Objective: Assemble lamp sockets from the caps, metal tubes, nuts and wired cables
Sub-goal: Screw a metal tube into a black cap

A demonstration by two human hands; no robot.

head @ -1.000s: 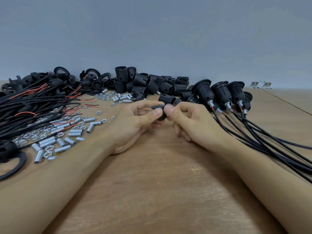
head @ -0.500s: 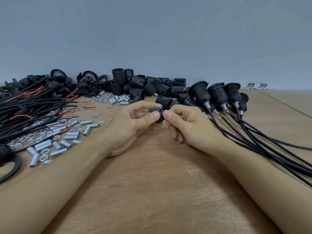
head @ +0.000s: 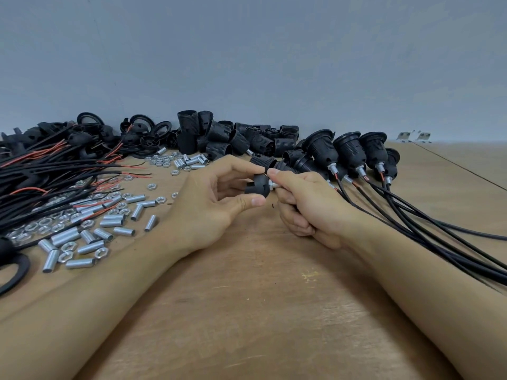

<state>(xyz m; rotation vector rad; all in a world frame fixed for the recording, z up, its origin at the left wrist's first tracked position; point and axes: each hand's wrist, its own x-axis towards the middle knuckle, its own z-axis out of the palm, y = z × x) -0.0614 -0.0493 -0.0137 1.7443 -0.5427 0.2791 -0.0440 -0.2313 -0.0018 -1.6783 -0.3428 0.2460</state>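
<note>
My left hand (head: 216,204) pinches a small black socket cap (head: 257,185) between thumb and fingertips, just above the wooden table (head: 247,311). My right hand (head: 307,207) meets it from the right, its thumb and forefinger pinching a short metal tube with a nut (head: 272,185) at the cap's end; most of the tube is hidden by the fingers. Loose metal tubes (head: 90,237) and nuts (head: 68,246) lie scattered at the left. A bundle of black and red wired cables (head: 41,176) sits farther left.
Black threaded socket bodies (head: 227,138) pile up at the back centre, with rings and caps (head: 142,127) at back left. Several assembled sockets (head: 348,149) lie at back right, their black cables (head: 439,229) trailing toward the right edge. A grey wall rises behind.
The hands have drawn slightly apart at the fingertips, exposing more of the black cap and the metal end at its right side. My left thumb has dropped below the cap.
</note>
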